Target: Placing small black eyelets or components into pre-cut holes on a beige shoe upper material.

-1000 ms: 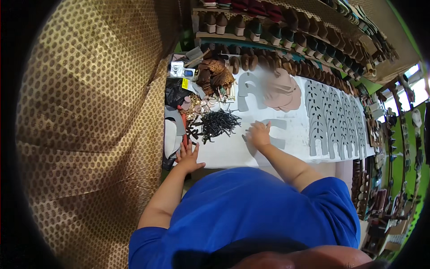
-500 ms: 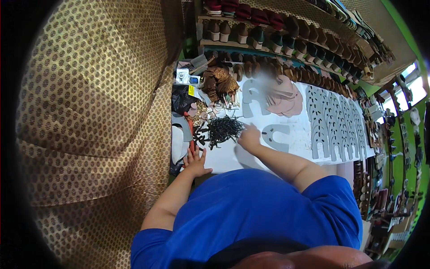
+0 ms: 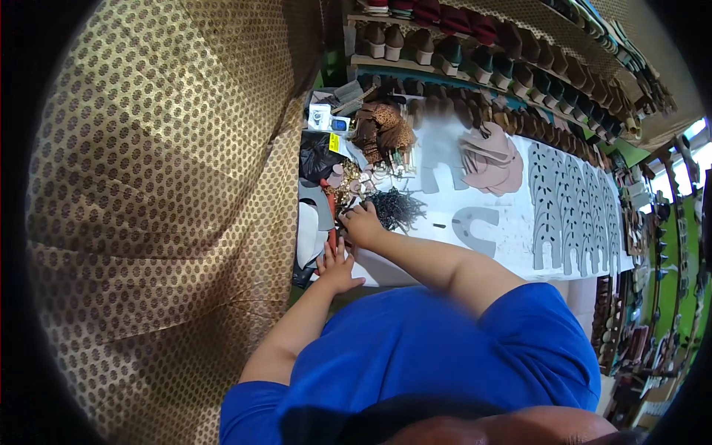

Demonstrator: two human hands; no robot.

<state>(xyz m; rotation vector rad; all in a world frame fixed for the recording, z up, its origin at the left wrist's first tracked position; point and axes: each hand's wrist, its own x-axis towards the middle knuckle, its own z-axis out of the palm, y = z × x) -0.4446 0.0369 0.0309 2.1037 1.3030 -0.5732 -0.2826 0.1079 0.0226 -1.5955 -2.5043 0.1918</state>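
My right hand (image 3: 361, 225) reaches across to the left side of a tangled pile of short black strips (image 3: 397, 209). Its fingers are apart and bent down over loose black pieces, with the fingertips partly hidden; nothing shows held in them. Close below it, my left hand (image 3: 337, 268) rests open with spread fingers at the table's near left edge, beside a red-handled tool (image 3: 331, 236). A single black strip (image 3: 439, 225) lies on the white tabletop, just left of a grey U-shaped cutout (image 3: 476, 228) with small slots.
Rows of slotted grey cutouts (image 3: 567, 211) cover the right of the table. Pinkish pieces (image 3: 493, 159) lie stacked mid-back. At left are brown spotted material (image 3: 382, 130), a black bag (image 3: 319, 157) and a white box (image 3: 319, 117). Shoes (image 3: 482, 63) line shelves behind; a patterned curtain (image 3: 185, 185) hangs left.
My right hand has moved left, from the right side of the black pile to its left side. A single black strip now lies beside the grey U-shaped cutout. My left hand stays put.
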